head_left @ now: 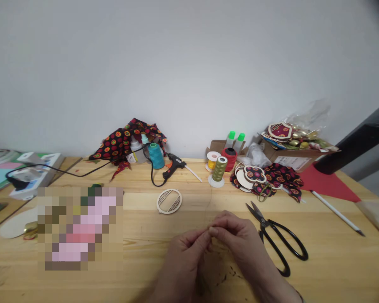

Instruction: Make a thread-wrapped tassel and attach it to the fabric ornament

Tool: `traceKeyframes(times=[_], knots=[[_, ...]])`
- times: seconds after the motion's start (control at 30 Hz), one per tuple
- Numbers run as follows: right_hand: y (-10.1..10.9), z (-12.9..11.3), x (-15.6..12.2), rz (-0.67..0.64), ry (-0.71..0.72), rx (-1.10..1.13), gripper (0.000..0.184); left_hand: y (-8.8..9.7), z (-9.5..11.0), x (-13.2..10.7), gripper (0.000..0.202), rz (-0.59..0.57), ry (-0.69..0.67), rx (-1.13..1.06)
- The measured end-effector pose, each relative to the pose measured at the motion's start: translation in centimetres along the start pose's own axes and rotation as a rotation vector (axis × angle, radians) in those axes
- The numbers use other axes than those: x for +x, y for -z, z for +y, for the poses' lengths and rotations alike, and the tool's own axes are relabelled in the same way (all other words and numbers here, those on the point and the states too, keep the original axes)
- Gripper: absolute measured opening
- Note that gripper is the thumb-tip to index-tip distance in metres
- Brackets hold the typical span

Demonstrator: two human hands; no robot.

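Observation:
My left hand (185, 256) and my right hand (240, 240) meet low over the wooden table (328, 261), fingertips pinched together on something too small to name. A thin thread (211, 198) seems to run from the pinch up toward the olive-gold thread spool (220, 169). Black scissors (279, 237) lie just right of my right hand. A round wooden cutout (169, 200) lies beyond my left hand.
Along the wall stand a teal spool (156, 155), a black glue gun (173, 163) with its cable, red (229, 158) and yellow (212, 160) spools, patterned fabric (126, 141), a cardboard box of ornaments (295, 145), red paper (325, 183) and a white pencil (336, 212).

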State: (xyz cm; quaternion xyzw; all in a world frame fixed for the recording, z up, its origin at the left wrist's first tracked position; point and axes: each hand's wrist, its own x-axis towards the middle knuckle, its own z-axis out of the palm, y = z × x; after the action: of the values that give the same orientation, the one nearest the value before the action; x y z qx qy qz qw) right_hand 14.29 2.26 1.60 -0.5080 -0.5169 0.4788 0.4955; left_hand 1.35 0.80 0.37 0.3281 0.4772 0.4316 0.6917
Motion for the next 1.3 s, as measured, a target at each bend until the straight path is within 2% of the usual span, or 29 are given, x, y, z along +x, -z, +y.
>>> traceKeyframes(times=[0.17,0.3,0.43,0.57,0.67,0.8,1.0,1.13,1.3], knots=[[0.5,-0.6,0.3,0.032,0.046,-0.084,0.017,0.1,-0.2,0.0,0.028,-0.039,0.019,-0.094],[1.0,-1.0,0.6,0.055,0.085,-0.132,0.017,-0.1,-0.1,0.0,0.025,-0.07,0.049,-0.209],[1.0,-1.3,0.8,0.06,0.105,-0.147,0.018,-0.2,-0.2,0.1,0.022,-0.078,0.046,-0.228],[0.8,-1.8,0.9,0.053,0.124,-0.151,0.016,0.0,-0.5,0.1,0.023,-0.117,0.059,-0.169],[0.5,-2.1,0.9,0.048,0.146,-0.148,0.015,0.3,-0.5,0.1,0.022,-0.152,0.002,-0.059],[0.1,-2.3,0.8,0.034,0.17,-0.133,0.015,0.3,-0.2,-0.1,0.03,-0.206,-0.035,0.025],[0.4,-2.5,0.8,0.027,0.186,-0.145,0.016,-0.1,-0.1,-0.2,0.023,-0.198,0.045,-0.17],[0.6,-3.0,1.0,-0.003,0.184,-0.129,0.017,-0.5,0.0,-0.1,0.028,-0.172,0.067,-0.37],[0.8,-3.3,1.1,-0.002,0.194,-0.125,0.017,-0.8,0.1,0.0,0.026,-0.193,0.103,-0.424]])
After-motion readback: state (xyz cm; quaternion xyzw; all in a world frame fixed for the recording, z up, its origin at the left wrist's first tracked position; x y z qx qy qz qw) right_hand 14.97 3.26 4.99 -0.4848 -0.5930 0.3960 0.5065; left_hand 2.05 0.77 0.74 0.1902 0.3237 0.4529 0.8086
